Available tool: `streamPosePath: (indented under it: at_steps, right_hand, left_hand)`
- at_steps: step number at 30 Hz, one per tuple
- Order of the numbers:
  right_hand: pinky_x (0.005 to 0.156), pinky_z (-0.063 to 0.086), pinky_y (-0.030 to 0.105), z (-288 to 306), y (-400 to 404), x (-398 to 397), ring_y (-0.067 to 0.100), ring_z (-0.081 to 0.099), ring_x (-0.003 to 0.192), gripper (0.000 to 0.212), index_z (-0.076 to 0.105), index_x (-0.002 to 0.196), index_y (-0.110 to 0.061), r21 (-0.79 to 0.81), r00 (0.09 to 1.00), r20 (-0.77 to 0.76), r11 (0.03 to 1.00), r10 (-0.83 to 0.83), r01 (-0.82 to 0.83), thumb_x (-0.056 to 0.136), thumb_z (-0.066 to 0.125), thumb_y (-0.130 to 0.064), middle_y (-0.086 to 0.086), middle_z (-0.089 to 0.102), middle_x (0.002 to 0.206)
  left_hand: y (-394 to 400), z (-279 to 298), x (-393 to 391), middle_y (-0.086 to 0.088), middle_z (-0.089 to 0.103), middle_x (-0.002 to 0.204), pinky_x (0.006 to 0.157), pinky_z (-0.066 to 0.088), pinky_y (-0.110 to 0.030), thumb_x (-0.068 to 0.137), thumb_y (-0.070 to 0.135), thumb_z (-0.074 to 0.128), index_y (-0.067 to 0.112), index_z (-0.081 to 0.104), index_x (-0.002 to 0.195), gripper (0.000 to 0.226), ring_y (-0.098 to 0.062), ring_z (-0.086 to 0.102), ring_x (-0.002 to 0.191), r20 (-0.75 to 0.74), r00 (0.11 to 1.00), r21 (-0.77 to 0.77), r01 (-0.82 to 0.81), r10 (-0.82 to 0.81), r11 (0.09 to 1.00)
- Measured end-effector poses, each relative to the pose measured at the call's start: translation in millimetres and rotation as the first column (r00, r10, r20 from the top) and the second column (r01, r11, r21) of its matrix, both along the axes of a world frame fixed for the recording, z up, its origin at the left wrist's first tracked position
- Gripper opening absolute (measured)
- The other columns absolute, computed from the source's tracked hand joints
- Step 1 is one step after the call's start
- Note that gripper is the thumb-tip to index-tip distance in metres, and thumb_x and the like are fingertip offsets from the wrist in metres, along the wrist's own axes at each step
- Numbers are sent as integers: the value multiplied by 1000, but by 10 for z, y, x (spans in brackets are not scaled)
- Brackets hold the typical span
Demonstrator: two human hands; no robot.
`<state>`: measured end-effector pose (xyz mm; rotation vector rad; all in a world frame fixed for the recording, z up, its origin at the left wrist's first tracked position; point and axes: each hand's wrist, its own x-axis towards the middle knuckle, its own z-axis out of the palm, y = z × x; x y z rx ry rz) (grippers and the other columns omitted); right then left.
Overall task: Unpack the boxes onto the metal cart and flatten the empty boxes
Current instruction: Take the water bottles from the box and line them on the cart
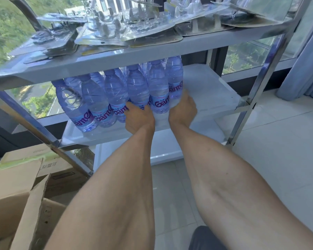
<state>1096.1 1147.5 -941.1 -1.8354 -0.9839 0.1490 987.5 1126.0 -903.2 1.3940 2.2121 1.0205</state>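
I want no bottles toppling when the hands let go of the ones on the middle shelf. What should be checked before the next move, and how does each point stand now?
1. Both hands on bottles: ok; left hand and right hand each grip a water bottle.
2. Bottles standing on middle shelf: ok.
3. Leftmost bottle upright: not ok, it leans.
4. Free shelf space to the right: ok.
5. Top shelf free: not ok, blister packs cover it.
6. Open cardboard box emptied: cannot tell.

bottles (116,94): clear, blue-tinted, pale labels lettered in purple | cart (197,49): silver-grey | boxes (16,186): brown | curtain (304,69): pale blue
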Motion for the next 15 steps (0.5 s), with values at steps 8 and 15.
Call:
streamPosePath:
  at_steps: [8,15]
  right_hand:
    - [91,39,39,95,-869,-711,33,45,120,57,47,138,-12,-134,977,-210,991,-44,16,82,54,0,14,53,128]
    - [86,44,33,-7,-1341,-1523,33,58,111,39,61,120,-10,-188,968,-178,959,178,-211,85,46,1,13,64,119]
  left_hand:
    - [-599,-88,-580,-11,56,130,93,44,-39,96,24,50,14,51,132,37,-31,55,117,-27,987,11,159,-158,987]
    - [-1020,-59,-1604,-12,55,125,82,43,-36,97,18,48,10,57,122,28,-35,59,105,-203,962,42,196,-184,980]
